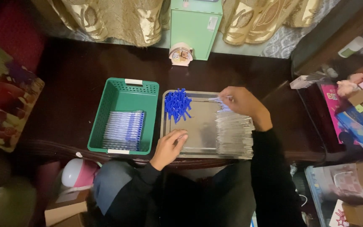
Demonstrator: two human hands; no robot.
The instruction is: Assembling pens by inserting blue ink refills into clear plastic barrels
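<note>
At frame left of centre, a green basket [122, 98] holds capped pens [123, 130] in a row, long axes running left-right. Beside it lies a metal tray [198, 138]. The left hand [169, 145] rests on the tray's lower left, fingers loosely curled, holding nothing I can make out. Blue caps [177, 104] are heaped at the upper left. The right hand [242, 102], nearer the uncapped pens [234, 134] stacked along the tray's right, pinches one pen at its upper end.
</note>
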